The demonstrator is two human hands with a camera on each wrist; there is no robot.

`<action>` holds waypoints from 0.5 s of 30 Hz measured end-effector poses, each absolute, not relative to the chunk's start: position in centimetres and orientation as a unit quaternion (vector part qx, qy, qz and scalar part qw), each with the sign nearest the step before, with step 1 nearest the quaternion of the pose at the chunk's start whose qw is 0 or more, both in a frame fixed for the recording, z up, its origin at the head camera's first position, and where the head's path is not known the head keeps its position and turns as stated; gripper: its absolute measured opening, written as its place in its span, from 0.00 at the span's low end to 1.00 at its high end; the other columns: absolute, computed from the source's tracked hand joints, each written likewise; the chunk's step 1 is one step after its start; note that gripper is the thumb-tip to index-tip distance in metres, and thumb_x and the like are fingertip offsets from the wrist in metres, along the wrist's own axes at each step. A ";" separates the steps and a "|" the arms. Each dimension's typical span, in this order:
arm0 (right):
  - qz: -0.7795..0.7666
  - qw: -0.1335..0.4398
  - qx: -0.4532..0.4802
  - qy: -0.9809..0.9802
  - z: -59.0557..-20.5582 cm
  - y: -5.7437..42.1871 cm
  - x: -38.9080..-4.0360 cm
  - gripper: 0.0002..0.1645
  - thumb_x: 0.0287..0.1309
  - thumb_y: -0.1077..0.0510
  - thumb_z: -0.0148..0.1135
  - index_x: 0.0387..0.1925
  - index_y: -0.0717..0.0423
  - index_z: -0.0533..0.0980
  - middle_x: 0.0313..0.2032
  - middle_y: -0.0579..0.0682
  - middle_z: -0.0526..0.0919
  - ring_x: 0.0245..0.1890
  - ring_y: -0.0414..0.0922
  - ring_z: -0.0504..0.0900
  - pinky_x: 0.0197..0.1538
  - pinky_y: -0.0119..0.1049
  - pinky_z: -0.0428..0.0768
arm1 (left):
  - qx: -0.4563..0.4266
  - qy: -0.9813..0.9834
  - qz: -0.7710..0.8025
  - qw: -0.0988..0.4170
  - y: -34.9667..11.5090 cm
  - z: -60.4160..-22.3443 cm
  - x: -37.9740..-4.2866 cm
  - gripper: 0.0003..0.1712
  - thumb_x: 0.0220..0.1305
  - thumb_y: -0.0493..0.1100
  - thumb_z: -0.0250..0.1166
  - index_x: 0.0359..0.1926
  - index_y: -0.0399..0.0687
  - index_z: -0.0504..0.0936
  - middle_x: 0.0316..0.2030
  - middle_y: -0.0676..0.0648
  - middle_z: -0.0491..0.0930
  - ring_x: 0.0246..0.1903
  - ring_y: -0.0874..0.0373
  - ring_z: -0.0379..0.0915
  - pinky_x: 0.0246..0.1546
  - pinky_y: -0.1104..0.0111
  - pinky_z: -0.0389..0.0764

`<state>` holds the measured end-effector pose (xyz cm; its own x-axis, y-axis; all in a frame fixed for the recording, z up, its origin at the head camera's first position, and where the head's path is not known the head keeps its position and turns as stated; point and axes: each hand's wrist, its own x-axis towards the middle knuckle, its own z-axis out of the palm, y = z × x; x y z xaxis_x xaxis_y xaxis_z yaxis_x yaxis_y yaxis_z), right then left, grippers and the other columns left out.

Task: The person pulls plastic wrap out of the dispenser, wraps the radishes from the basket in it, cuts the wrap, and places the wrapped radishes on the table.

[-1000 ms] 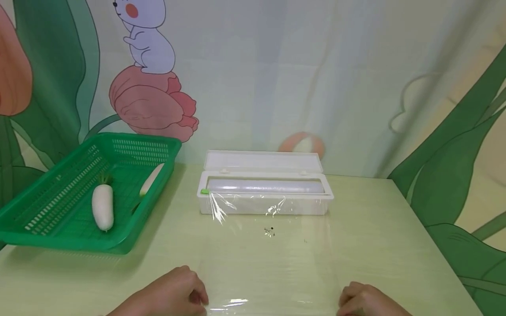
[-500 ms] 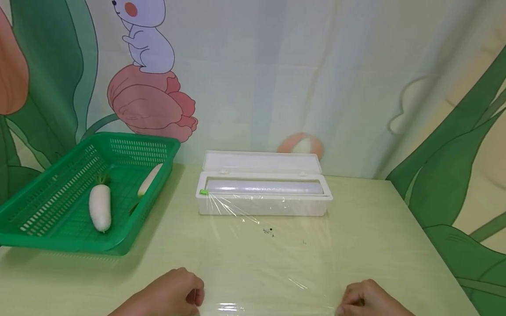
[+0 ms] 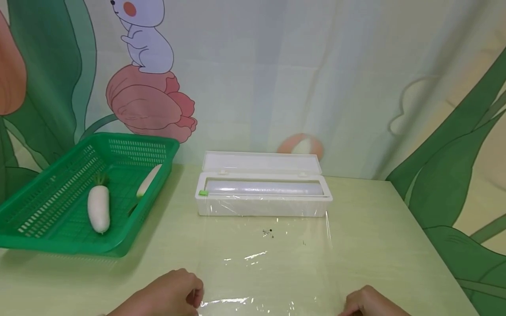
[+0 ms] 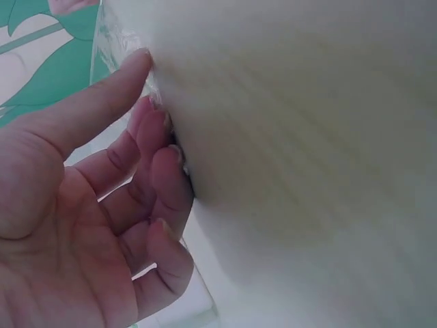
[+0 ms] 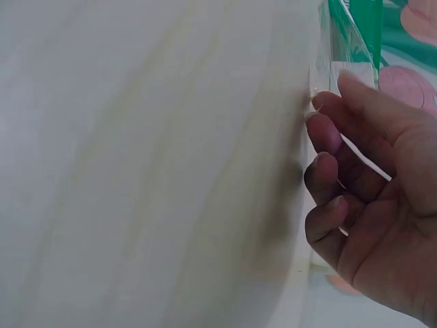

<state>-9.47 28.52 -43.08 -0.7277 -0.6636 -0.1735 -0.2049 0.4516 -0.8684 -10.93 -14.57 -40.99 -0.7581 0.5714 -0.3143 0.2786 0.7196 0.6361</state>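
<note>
In the head view, a sheet of clear cling film (image 3: 265, 263) stretches from the roll (image 3: 265, 188) in the white box (image 3: 262, 206), whose lid (image 3: 262, 162) stands raised, toward the person above the table (image 3: 395, 228). The left hand (image 3: 166, 296) and the right hand (image 3: 373, 303) pinch it at its near part, one on each side. On the left is a green basket (image 3: 75, 249) with two white radishes (image 3: 99, 210). In the left wrist view, thumb and forefinger are close together at the film; the other fingers bend loosely. In the right wrist view, thumb and forefinger are also close together, with the remaining fingers curled.
</note>
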 end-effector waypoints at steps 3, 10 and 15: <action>-0.460 0.282 -0.215 0.814 -43.3 28.7 -9.9 0.09 0.52 0.57 0.62 0.25 0.58 0.83 0.22 0.45 0.83 0.21 0.32 0.77 0.23 0.29 0.75 | 0.228 0.891 0.295 0.259 -14.8 -41.0 -10.8 0.10 0.47 0.39 0.67 0.18 0.54 0.74 0.15 0.58 0.70 0.18 0.66 0.62 0.21 0.73 0.65; -0.427 0.322 -0.109 0.838 -43.3 28.3 -10.4 0.08 0.45 0.59 0.66 0.25 0.61 0.79 0.20 0.48 0.78 0.21 0.38 0.72 0.25 0.28 0.71 | 0.245 0.895 0.290 0.235 -14.7 -41.2 -10.7 0.11 0.45 0.39 0.68 0.16 0.55 0.73 0.14 0.60 0.69 0.17 0.68 0.62 0.20 0.74 0.65; -0.444 0.312 -0.119 0.831 -43.3 28.2 -10.5 0.09 0.45 0.59 0.66 0.28 0.60 0.77 0.18 0.45 0.73 0.19 0.36 0.70 0.24 0.28 0.69 | 0.234 0.905 0.268 0.235 -14.5 -41.3 -11.0 0.12 0.42 0.39 0.68 0.16 0.56 0.71 0.13 0.59 0.68 0.18 0.67 0.61 0.21 0.74 0.63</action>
<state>-10.52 28.15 -43.27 -0.7767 -0.4751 -0.4135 0.0796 0.5773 -0.8127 -10.95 -14.51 -41.30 -0.7799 0.5493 -0.2999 0.2974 0.7470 0.5946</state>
